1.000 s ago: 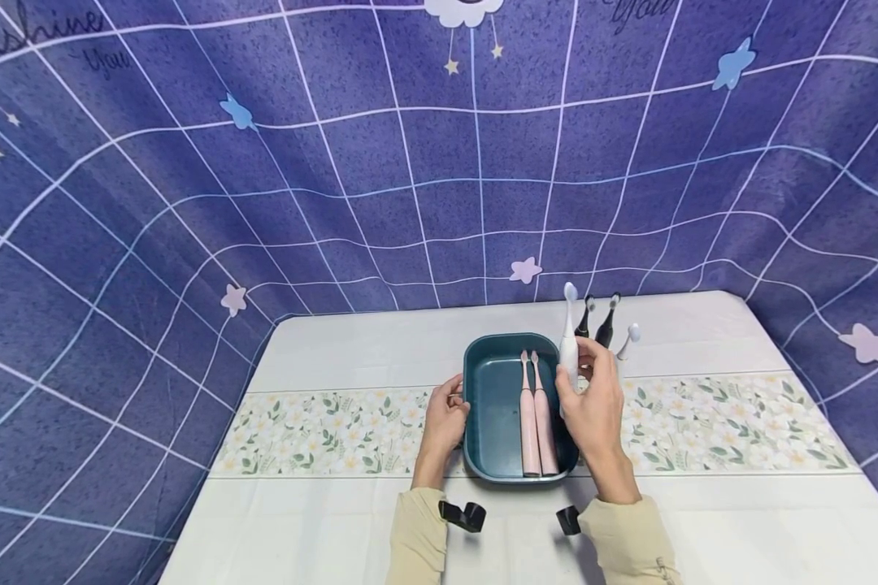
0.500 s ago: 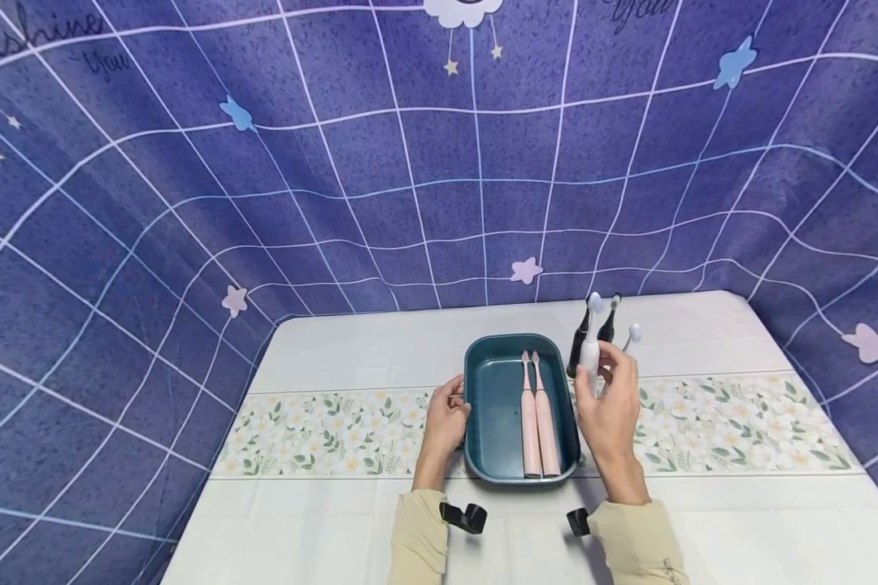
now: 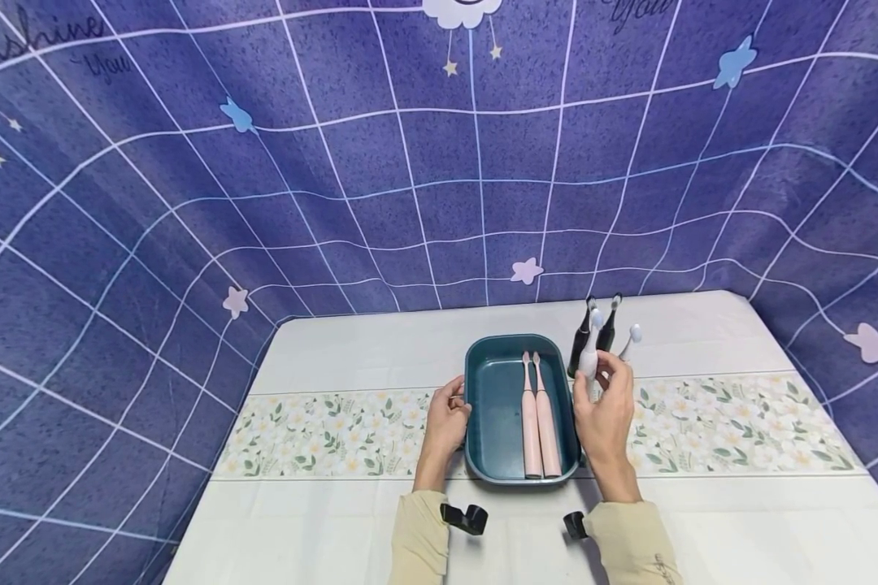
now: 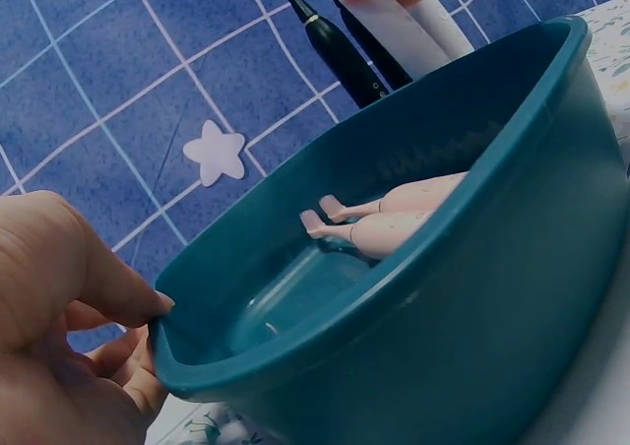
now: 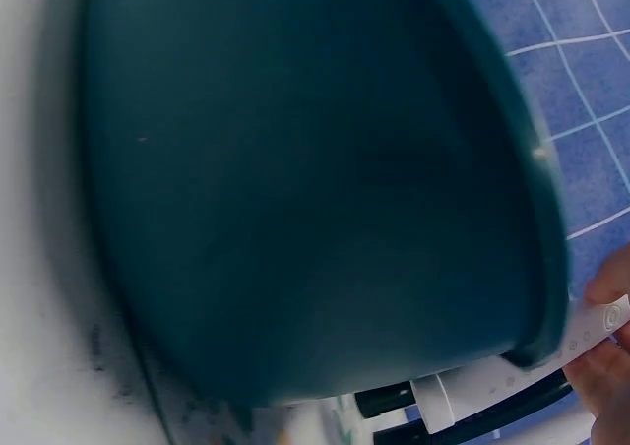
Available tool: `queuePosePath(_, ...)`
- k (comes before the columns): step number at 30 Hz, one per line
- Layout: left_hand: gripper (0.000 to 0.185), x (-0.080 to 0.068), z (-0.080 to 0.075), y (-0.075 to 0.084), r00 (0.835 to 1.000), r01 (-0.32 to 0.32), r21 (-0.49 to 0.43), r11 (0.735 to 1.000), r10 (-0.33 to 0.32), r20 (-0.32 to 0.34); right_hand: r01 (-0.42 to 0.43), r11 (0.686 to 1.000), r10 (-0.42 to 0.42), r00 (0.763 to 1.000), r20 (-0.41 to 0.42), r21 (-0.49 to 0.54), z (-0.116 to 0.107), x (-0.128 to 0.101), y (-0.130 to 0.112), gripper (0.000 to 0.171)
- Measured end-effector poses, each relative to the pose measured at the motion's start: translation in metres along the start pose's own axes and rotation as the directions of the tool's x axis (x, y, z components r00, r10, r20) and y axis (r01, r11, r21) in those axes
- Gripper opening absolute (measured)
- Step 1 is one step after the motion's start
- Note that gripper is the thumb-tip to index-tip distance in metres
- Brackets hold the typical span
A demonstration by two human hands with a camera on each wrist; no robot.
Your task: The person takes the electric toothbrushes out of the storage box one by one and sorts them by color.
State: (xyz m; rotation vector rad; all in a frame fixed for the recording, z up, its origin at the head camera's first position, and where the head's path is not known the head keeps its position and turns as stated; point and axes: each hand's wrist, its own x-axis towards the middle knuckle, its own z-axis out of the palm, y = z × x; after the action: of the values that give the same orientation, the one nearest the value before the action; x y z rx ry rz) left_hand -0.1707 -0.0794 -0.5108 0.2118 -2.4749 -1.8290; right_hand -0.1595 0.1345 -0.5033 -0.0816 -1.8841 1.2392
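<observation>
Just right of the teal tub (image 3: 493, 406), the right hand (image 3: 606, 414) pinches a white electric toothbrush (image 3: 590, 351) — slim, smooth plastic, rounded head up, slightly tilted. Beyond it stand two black brushes (image 3: 593, 333) and another white one (image 3: 629, 340). Inside the glossy, round-cornered tub lie two pink toothbrushes (image 3: 540, 422) side by side — the left hand (image 3: 446, 418) grips its left rim.

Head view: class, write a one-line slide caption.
Left hand grips the teal basin holding two pink toothbrushes; right hand holds a white toothbrush.
</observation>
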Motion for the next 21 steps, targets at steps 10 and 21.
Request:
queuePosePath(10, 0.047, 0.0, 0.001, 0.001, 1.0, 0.014, -0.018, 1.0, -0.014, 0.001, -0.015, 1.0, 0.015, 1.0, -0.025, -0.002, 0.007, -0.005, 0.01, 0.04)
queuePosePath(21, 0.048, 0.0, 0.0, 0.001, 1.0, -0.009, -0.017, 1.0, 0.009, 0.005, -0.025, 1.0, 0.024, 0.999, -0.029, -0.013, 0.01, -0.007, 0.015, 0.04)
